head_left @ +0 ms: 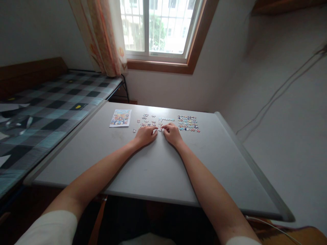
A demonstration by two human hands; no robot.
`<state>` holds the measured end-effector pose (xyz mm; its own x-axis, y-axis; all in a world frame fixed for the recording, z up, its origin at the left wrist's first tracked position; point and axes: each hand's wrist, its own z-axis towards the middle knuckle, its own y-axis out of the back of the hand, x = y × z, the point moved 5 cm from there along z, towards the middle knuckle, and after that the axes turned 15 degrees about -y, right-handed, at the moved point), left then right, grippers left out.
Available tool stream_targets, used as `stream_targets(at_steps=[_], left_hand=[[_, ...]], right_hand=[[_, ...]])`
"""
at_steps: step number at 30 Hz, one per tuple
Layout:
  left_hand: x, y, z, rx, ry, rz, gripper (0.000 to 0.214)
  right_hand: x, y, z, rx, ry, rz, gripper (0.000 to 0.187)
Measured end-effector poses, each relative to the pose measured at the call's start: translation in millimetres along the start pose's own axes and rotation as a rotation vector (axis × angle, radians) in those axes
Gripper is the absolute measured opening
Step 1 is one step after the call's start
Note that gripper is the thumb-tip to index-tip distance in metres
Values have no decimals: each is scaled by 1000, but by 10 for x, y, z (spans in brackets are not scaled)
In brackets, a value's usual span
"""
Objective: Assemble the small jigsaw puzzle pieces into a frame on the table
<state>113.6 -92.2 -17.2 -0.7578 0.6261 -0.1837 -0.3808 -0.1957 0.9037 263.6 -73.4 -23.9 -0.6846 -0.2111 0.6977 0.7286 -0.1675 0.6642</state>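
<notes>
Left hand (146, 134) and right hand (173, 133) curled at small puzzle pieces (159, 130) on desk (153, 163); could not tell if gripping; best seemed lining up edges, pressing softly.

My bench (153, 170) was grey, my puzzle pieces (187, 129) multicoloured, my sleeve (53, 227) white, and the mattress (56, 98) checked black, grey and blue.
</notes>
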Motion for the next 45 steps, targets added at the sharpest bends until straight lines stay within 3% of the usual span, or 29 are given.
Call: stream_targets(at_steps=[8, 32, 38, 45], left_hand=[[-56, 2, -10, 104, 12, 28, 33], [-54, 5, -3, 124, 4, 43, 33], [-58, 24, -7, 103, 19, 25, 36], [-59, 36, -1, 93, 7, 6, 33]], right_hand=[[5, -13, 1, 43, -23, -32, 24], [8, -61, 13, 65, 7, -92, 25], [-42, 16, 20, -45, -70, -44, 28], [-31, 32, -3, -28, -175, -146, 24]])
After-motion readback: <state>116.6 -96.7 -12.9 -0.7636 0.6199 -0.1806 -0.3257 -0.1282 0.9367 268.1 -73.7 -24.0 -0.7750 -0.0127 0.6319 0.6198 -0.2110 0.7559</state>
